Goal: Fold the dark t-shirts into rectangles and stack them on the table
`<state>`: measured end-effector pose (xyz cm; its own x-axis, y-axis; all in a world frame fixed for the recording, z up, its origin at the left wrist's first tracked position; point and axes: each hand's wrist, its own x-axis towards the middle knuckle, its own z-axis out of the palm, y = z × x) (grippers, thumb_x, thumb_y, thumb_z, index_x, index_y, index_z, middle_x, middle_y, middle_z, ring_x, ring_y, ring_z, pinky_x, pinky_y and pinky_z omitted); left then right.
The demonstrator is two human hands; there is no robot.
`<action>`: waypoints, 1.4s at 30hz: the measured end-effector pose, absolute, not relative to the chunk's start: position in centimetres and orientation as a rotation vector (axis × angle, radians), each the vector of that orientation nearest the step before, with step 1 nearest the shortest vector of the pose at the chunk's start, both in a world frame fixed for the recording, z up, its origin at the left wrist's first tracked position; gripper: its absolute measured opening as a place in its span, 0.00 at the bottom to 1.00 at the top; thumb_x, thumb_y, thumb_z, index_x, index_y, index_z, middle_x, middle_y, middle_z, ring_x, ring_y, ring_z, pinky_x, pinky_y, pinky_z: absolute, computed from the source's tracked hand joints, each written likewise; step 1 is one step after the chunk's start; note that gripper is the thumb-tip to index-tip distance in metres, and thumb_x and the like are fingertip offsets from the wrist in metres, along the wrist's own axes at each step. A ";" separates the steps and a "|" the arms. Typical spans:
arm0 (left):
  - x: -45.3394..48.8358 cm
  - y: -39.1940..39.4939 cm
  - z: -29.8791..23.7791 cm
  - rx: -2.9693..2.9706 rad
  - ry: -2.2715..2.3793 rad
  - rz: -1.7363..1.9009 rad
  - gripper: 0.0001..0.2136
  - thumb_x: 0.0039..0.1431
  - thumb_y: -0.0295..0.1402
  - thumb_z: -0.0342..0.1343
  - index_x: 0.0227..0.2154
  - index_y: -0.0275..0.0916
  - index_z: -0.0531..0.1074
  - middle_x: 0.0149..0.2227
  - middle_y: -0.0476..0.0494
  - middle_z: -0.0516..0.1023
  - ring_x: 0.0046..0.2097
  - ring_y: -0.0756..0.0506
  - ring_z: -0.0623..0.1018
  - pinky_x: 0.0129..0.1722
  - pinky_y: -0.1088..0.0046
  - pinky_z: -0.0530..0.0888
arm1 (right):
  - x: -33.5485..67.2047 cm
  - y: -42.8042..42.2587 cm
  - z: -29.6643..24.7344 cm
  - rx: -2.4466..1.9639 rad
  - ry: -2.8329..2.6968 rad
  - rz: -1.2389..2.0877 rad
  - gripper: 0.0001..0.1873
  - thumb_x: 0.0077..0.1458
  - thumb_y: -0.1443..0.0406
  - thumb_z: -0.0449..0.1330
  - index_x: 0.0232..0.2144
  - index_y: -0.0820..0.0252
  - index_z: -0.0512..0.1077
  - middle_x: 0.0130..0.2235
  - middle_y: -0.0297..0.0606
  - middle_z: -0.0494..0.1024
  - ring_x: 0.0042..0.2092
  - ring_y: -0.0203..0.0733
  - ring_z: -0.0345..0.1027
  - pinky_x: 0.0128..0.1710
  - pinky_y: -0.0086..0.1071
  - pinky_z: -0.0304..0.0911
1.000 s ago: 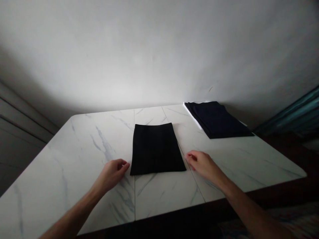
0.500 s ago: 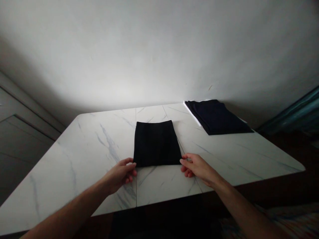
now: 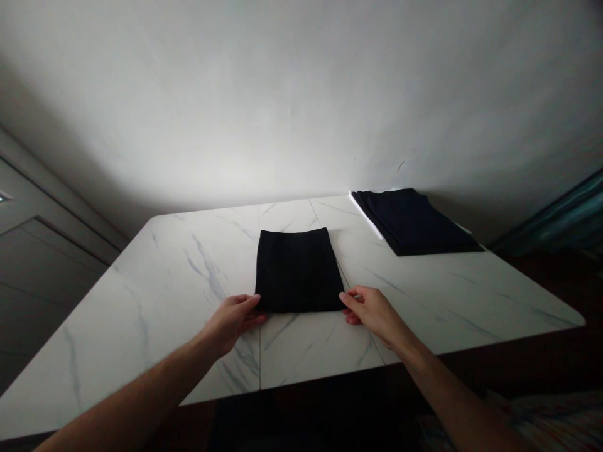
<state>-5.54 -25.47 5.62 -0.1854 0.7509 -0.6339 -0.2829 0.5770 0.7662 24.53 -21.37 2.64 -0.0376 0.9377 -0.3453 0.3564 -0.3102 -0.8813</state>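
The left hand [image 3: 238,319] and right hand [image 3: 372,312] are apart, each pinching a near corner of the black cloth [image 3: 299,270], thumbs on top. The cloth lies flat between and just beyond them on the table [image 3: 164,282]; gripping opposite corners probably keeps its near edge straight and evenly supported. Beyond the right hand, well apart from it, a stack of dark cloths [image 3: 419,223] sits near the wall [image 3: 282,125], which seemingly leaves both hands working room.
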 end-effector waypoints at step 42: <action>-4.0 -21.2 1.5 2.273 2.158 0.164 0.32 0.72 0.48 0.41 0.70 0.30 0.56 0.72 0.25 0.54 0.72 0.29 0.53 0.69 0.43 0.54 | 18.4 -19.7 0.0 -1.598 -2.542 0.096 0.45 0.67 0.42 0.42 0.70 0.74 0.53 0.72 0.58 0.51 0.73 0.60 0.42 0.69 0.56 0.44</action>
